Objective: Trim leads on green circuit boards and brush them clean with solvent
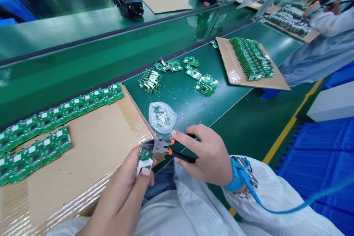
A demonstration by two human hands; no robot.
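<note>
Between the thumb and fingers of my left hand (128, 182) is a small green circuit board (144, 156) with a white part on its lower end. My right hand (206, 155) is wrapped round the black and orange handles of a pair of cutting pliers (160, 146). The pliers' jaws lie over the upper end of the board; whether they touch it I cannot tell. Just beyond the pliers sits a clear plastic bag (162, 117), with tiny clippings scattered around it. A blue wrist strap (235, 175) with a cord circles my right wrist.
Rows of circuit boards (56, 112) lie on a cardboard sheet (91, 136) at left. Loose boards (205, 84) and a small stack (150, 81) sit on the green bench. Another cardboard sheet (228, 62) bears many upright boards (251, 59). A co-worker's sleeve (336, 25) shows at right.
</note>
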